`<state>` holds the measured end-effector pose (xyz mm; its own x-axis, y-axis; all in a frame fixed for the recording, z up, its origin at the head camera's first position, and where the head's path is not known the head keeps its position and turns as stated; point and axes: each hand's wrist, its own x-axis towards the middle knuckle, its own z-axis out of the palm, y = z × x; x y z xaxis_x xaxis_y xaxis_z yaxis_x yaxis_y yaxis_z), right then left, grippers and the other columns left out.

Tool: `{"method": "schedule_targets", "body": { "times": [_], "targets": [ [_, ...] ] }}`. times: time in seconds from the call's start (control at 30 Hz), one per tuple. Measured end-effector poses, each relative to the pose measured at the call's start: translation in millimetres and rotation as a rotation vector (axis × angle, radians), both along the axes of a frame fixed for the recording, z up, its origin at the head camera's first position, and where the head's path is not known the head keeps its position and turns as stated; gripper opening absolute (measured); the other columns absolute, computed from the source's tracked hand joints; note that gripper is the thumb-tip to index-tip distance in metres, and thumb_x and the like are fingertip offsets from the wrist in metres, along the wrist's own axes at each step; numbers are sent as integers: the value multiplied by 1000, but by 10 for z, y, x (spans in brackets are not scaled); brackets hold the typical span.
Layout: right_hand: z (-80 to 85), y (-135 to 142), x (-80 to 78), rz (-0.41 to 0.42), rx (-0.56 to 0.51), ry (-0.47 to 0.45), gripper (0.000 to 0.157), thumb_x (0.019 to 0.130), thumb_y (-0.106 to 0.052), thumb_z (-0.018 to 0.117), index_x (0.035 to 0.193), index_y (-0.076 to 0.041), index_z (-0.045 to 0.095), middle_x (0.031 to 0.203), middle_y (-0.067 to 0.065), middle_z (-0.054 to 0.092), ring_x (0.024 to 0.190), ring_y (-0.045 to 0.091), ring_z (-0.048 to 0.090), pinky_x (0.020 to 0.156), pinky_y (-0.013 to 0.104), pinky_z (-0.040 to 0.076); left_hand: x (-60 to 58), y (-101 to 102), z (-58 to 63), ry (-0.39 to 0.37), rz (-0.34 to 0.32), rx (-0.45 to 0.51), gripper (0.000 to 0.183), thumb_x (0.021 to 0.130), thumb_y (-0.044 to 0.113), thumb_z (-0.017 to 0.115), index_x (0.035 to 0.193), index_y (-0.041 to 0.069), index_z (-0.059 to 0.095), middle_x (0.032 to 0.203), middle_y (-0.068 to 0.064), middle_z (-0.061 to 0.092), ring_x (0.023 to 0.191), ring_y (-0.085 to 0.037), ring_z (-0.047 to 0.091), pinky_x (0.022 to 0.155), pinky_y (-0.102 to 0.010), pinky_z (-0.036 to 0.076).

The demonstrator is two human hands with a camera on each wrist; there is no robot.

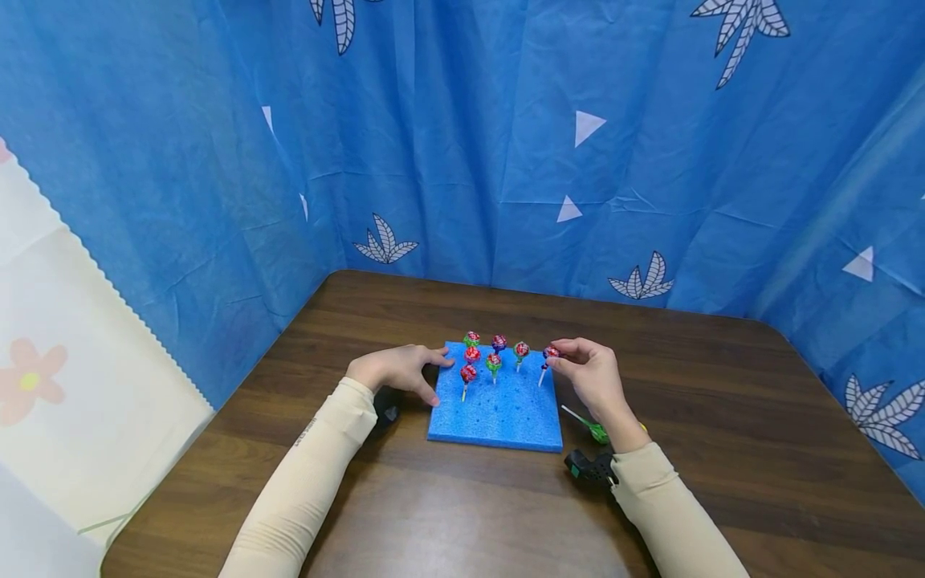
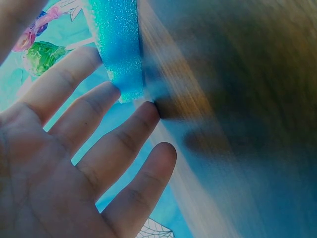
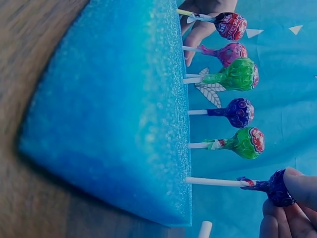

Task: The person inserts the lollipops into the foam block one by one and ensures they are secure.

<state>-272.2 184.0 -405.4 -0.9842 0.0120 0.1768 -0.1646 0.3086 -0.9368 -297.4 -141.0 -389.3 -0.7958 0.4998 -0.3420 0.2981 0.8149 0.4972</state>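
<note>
A blue foam board (image 1: 506, 429) with small holes lies on the table, and several wrapped lollipops stand in it. My right hand (image 1: 596, 385) pinches the wrapped head of a dark purple lollipop (image 3: 281, 187) between thumb and fingers. That lollipop's white stick meets the board near its right edge; how deep it sits is hidden. My left hand (image 1: 406, 369) is at the board's left edge, thumb and fingers spread, fingertips touching the foam. Upright in the board are a green lollipop (image 3: 247, 143), another purple one (image 3: 240, 113) and a red one (image 3: 231, 26).
A green lollipop (image 1: 598, 433) lies on the brown wooden table (image 1: 470, 514) beside my right wrist, with a bit of yellow showing behind the wrist. A blue patterned curtain (image 1: 470, 160) hangs behind the table. Black wrist devices (image 1: 588, 467) sit by both wrists.
</note>
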Motion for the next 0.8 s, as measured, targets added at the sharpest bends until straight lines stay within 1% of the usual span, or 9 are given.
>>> {"method": "schedule_targets", "body": {
  "times": [0.23,0.33,0.5,0.8],
  "targets": [
    [-6,-9,-3,-6,27,-43,24,89,-2,73,112,4,71,123,21,68,96,13,66,81,15,57,-6,3,-2,-2,7,3,76,81,38,82,149,30,49,167,1,24,154,-35,21,120,-59,28],
    [-12,-3,-7,3,25,-61,23,90,-2,73,111,4,72,123,21,68,98,16,66,81,16,57,-6,4,-5,-2,5,3,76,81,38,82,149,30,49,167,1,24,154,-35,21,120,-59,28],
    [-21,31,-16,32,15,-90,24,91,-3,71,113,5,71,124,22,68,97,13,67,84,18,57,-6,3,-9,-4,9,3,76,81,38,82,149,30,49,168,1,24,154,-35,21,120,-59,28],
    [-24,80,-28,70,-14,-129,25,92,-5,70,115,6,70,126,20,68,97,7,68,89,23,57,-14,-3,-18,-4,5,3,76,81,37,82,149,30,49,168,1,23,154,-35,21,120,-59,28]
  ]
}}
